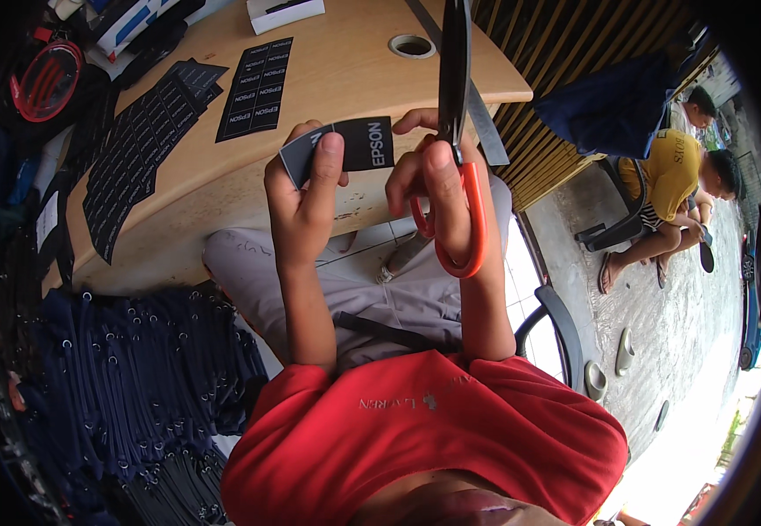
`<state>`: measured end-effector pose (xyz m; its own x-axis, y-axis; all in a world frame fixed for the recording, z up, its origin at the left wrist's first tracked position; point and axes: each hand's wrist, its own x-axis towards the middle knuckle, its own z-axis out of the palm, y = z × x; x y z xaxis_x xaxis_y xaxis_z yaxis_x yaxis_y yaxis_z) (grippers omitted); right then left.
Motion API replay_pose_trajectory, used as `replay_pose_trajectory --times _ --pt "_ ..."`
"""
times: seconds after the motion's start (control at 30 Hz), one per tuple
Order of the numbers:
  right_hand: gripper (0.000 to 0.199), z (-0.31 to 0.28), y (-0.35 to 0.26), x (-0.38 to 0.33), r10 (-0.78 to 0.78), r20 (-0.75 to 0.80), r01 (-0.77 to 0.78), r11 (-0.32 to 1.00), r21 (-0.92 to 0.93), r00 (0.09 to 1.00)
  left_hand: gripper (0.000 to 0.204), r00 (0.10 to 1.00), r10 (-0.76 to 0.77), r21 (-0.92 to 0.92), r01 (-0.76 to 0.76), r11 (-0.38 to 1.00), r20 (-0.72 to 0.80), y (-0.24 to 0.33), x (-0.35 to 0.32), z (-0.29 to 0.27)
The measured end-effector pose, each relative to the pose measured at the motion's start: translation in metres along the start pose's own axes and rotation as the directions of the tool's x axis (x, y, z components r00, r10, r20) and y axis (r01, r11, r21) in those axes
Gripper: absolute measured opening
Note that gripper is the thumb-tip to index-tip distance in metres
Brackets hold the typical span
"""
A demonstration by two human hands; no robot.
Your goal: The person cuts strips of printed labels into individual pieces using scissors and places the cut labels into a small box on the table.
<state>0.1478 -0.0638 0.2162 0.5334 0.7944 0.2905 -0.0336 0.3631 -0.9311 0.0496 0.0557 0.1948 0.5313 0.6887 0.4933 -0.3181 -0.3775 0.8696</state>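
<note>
Between the thumb and fingers of my left hand (pixel 303 215) is a short black label strip (pixel 361 145) with pale lettering. Its right end points toward my other hand. My right hand (pixel 444 188) grips a pair of scissors (pixel 479 230) by the orange handles, with the long dark blades pointing up and away from me. The blades look nearly closed and stand apart from the strip. Beyond my left hand, a black label sheet (pixel 256 92) lies flat on the wooden table (pixel 341 66). Further left, more black label sheets (pixel 144 153) overlap at the table's edge.
A metal ruler (pixel 484 127) lies along the table's right side, near a round cable hole (pixel 412 46). A white box (pixel 284 13) stands at the back. Dark blue straps (pixel 139 377) with metal rings hang at lower left. Two people sit off to the right, one in a yellow shirt (pixel 674 167).
</note>
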Motion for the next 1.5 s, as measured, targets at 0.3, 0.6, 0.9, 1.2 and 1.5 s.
replay_pose_trajectory --times 0.3,0.6,0.9,1.2,1.5 --pt "0.061 0.0 0.022 0.005 0.002 0.137 0.023 0.982 -0.186 0.991 0.028 0.971 0.039 -0.032 -0.048 0.998 -0.237 0.007 0.0 -0.012" --pt "0.07 0.011 0.015 0.0 0.148 0.172 -0.113 0.973 -0.201 0.974 0.02 0.956 0.003 -0.025 -0.011 1.0 -0.294 0.008 -0.002 -0.024" --pt "0.048 0.024 0.019 0.0 0.097 0.02 -0.092 0.978 -0.188 0.995 0.017 0.988 -0.042 -0.134 0.022 0.991 -0.148 0.013 0.0 -0.022" --pt "0.012 0.021 0.018 0.001 -0.053 -0.112 0.058 0.998 0.036 0.992 0.017 0.999 -0.036 -0.235 0.042 0.971 0.03 0.008 -0.002 -0.011" --pt "0.039 0.012 0.031 0.001 -0.067 0.07 0.075 0.991 -0.109 0.995 0.028 0.995 -0.102 -0.121 0.099 0.988 -0.017 0.012 -0.006 -0.007"
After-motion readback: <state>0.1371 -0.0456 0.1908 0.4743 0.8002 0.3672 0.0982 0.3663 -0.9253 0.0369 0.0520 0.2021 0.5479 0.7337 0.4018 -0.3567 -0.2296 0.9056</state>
